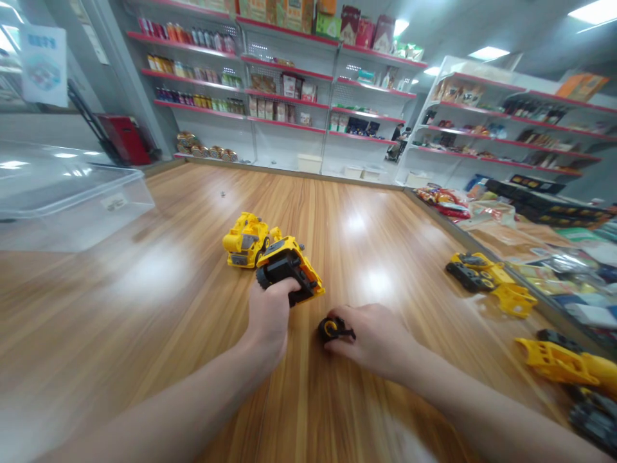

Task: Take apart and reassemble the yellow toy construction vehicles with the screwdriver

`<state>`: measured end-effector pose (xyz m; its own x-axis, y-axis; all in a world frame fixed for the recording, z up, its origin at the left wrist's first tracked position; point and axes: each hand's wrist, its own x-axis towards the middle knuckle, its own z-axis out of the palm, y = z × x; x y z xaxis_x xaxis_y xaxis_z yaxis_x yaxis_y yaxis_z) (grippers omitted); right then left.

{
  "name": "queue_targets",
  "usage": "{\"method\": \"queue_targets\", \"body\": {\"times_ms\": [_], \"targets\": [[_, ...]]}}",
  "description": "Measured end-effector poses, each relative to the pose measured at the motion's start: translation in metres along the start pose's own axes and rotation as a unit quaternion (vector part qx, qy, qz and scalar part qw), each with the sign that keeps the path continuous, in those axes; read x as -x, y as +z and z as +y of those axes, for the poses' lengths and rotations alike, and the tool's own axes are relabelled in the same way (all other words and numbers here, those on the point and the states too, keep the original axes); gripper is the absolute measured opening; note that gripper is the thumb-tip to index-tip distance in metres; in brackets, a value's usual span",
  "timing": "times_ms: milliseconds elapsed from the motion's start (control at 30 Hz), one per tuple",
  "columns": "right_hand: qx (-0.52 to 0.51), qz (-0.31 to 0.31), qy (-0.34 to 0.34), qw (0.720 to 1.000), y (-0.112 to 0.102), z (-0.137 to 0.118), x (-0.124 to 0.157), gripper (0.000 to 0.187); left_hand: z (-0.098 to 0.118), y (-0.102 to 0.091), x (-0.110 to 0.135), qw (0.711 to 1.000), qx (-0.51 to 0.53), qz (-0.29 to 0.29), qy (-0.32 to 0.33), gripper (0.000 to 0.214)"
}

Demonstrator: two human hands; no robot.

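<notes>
The person's left hand (270,312) is closed around a yellow-and-black toy vehicle body (292,273), thumb pressed across its dark side, holding it tilted above the tabletop (144,321). The body rises just beyond the left fist, leaning toward the right. Nearer the person and to the right, the right hand (380,334) pinches a small black wheel piece (332,328) with a yellow hub between thumb and fingers, low over the wood; whether the piece touches the surface cannot be told. The two hands are near each other but apart, with the wheel piece in the space between them, below the lower right end of the body. Just behind the held body, partly overlapped by it, stands a yellow toy truck (245,241). Well off to the right, near the table's edge, lie a yellow-and-black toy (491,281) and, closer in, another yellow toy (559,363) with dark parts. On the left sits a clear plastic bin (81,222) bearing a pale label (114,203), its print too small to read. Above it a white sign (45,64) carries blue characters and a blue drawing, both blurred. Farther back, red-edged shelves (289,127) hold bottles, jars and packets whose brand names are too blurred to make out.
</notes>
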<state>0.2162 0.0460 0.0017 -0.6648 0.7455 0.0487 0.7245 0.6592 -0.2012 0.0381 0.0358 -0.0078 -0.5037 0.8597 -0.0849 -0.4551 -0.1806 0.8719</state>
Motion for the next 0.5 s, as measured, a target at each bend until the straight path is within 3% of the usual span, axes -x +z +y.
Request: {"method": "queue_targets", "body": {"times_ms": [200,367,500], "targets": [[0.086,-0.030,0.042,0.995,-0.007,-0.015,-0.021,0.032,0.009,-0.001,-0.005,0.999,0.008,0.031,0.028,0.017],[0.078,-0.030,0.068,0.994,-0.009,-0.016,-0.028,0.034,0.015,-0.001,0.001,0.999,-0.005,0.032,0.032,0.021],[0.058,-0.019,0.084,0.995,-0.010,-0.010,-0.022,0.048,0.020,0.000,0.010,1.000,-0.005,0.015,0.008,0.020]]}}
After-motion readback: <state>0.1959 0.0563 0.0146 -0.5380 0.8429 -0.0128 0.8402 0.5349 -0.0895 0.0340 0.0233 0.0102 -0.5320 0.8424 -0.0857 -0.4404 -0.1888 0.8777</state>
